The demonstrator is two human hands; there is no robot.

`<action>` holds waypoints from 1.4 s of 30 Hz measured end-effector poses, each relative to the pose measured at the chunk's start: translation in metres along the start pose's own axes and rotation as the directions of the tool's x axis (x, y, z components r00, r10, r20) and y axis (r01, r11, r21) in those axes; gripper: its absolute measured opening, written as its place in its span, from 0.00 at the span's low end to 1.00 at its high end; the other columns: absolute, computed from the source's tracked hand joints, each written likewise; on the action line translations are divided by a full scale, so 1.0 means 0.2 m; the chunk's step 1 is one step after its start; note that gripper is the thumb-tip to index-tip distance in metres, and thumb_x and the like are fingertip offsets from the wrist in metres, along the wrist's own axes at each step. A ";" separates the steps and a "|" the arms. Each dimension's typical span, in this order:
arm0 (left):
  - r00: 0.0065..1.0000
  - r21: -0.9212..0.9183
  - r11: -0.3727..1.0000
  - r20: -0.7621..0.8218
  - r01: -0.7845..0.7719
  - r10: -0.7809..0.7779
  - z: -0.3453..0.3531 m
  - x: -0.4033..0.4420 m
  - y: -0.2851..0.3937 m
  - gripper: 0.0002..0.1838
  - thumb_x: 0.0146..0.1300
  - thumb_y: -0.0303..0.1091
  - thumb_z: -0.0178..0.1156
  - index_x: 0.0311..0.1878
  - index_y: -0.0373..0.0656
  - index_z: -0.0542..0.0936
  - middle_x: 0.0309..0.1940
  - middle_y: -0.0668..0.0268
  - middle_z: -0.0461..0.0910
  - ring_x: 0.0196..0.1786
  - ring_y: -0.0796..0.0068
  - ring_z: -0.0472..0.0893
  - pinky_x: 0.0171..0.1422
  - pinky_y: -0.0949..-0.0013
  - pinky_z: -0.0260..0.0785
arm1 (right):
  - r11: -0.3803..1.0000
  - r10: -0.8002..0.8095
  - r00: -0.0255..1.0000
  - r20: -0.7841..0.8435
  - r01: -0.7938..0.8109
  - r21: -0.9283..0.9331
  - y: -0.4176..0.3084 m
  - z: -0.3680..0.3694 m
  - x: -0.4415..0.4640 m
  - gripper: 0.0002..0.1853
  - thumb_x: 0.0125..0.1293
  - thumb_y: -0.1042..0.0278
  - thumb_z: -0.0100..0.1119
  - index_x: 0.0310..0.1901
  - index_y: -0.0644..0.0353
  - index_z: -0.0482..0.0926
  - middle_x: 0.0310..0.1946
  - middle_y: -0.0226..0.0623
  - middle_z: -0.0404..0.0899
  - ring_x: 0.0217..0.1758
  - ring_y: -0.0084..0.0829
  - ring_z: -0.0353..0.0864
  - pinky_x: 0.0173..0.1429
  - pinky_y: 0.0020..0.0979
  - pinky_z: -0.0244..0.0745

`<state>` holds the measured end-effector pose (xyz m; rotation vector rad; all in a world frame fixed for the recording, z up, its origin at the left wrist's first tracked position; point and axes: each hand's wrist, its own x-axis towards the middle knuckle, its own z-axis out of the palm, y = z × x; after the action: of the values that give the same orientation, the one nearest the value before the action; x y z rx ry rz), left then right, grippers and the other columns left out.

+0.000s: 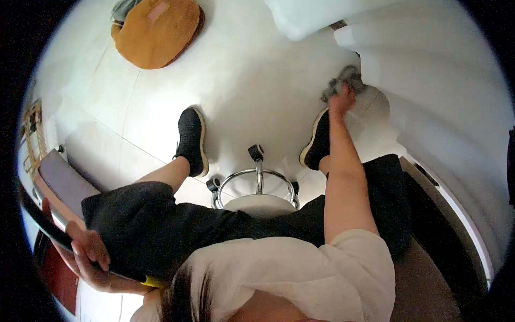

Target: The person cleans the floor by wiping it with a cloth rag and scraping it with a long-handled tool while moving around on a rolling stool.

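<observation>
At the left, my left hand [88, 255] wraps its fingers around a black pole [51, 228] with a yellow section [152, 281] near my shoulder. What is at the pole's far end is out of sight. My right arm reaches down past my right shoe [316, 138]. My right hand [342, 101] is closed on a crumpled grey cloth [335, 86] close to the floor, beside the base of a white fixture. Motion blurs that hand and the cloth, so I cannot tell whether the cloth touches the fixture.
I sit above a wheeled stool base with a chrome ring [259, 172]. A round orange-brown cushion [155, 35] is on the pale tiled floor [241, 80] ahead. White curved fixtures [429, 86] line the right side. A grey padded seat [70, 174] stands at the left.
</observation>
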<state>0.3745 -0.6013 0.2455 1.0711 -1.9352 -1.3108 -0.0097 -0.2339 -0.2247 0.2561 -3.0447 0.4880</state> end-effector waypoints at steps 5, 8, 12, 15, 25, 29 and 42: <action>0.994 -0.186 0.982 0.112 0.014 0.007 0.13 0.02 0.06 0.30 0.67 0.28 0.49 0.69 0.35 0.51 0.18 0.70 0.62 0.10 0.88 0.57 0.08 0.83 0.49 | 0.941 -0.231 0.951 0.205 0.165 0.296 -0.72 0.11 -0.32 0.26 0.51 0.84 0.50 0.53 0.52 0.75 0.58 0.42 0.68 0.62 0.47 0.64 0.64 0.41 0.61; 0.993 -0.159 0.982 0.077 0.099 -0.088 0.11 0.01 0.01 0.30 0.66 0.29 0.49 0.69 0.34 0.51 0.17 0.72 0.61 0.10 0.89 0.58 0.08 0.84 0.49 | 0.793 -0.526 0.777 0.347 0.301 0.529 -1.01 0.17 -0.45 0.25 0.50 0.83 0.51 0.52 0.51 0.77 0.57 0.40 0.69 0.60 0.46 0.66 0.64 0.40 0.62; 0.986 -0.065 0.996 0.162 0.059 -0.048 0.22 0.02 0.13 0.31 0.65 0.29 0.51 0.69 0.35 0.53 0.17 0.74 0.62 0.11 0.90 0.60 0.09 0.85 0.51 | 0.775 -0.478 0.801 0.361 0.190 0.603 -1.21 -0.04 -0.43 0.27 0.49 0.84 0.50 0.51 0.49 0.77 0.54 0.40 0.70 0.58 0.46 0.67 0.63 0.40 0.63; 0.988 -0.140 0.989 0.152 0.046 -0.025 0.19 -0.04 0.11 0.29 0.65 0.29 0.50 0.68 0.36 0.56 0.17 0.74 0.63 0.12 0.90 0.61 0.12 0.86 0.52 | 0.771 -0.484 0.808 0.337 0.211 0.601 -1.09 -0.13 -0.26 0.28 0.46 0.85 0.52 0.51 0.49 0.77 0.53 0.42 0.71 0.57 0.46 0.69 0.63 0.40 0.65; 0.972 -0.280 0.954 0.232 0.108 -0.042 0.06 -0.03 0.08 0.25 0.63 0.29 0.52 0.63 0.36 0.62 0.20 0.73 0.68 0.12 0.89 0.62 0.15 0.84 0.53 | 0.704 -0.692 0.468 0.550 0.607 0.369 -1.02 -1.09 0.20 0.27 0.48 0.83 0.52 0.53 0.54 0.76 0.53 0.42 0.72 0.58 0.42 0.70 0.64 0.32 0.63; 0.975 -0.363 0.928 0.221 0.079 0.003 -0.01 -0.03 -0.01 0.24 0.63 0.30 0.52 0.62 0.36 0.62 0.22 0.72 0.69 0.13 0.89 0.62 0.16 0.83 0.55 | 0.657 -0.749 0.484 0.452 0.634 0.408 -1.04 -1.43 0.23 0.28 0.47 0.83 0.52 0.53 0.51 0.77 0.52 0.41 0.73 0.57 0.41 0.71 0.62 0.32 0.65; 0.971 -0.356 0.930 0.239 0.085 0.003 -0.04 0.00 -0.11 0.23 0.65 0.29 0.50 0.62 0.37 0.62 0.22 0.71 0.69 0.11 0.88 0.61 0.12 0.82 0.54 | 0.860 -0.386 0.894 0.227 0.260 0.438 -0.33 -1.06 0.18 0.28 0.52 0.79 0.57 0.58 0.52 0.72 0.53 0.43 0.72 0.58 0.39 0.71 0.60 0.31 0.65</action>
<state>0.3880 -0.6096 0.2279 0.8012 -1.7372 -1.8063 -0.0294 -0.2357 -0.0009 0.9369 -3.0461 1.1327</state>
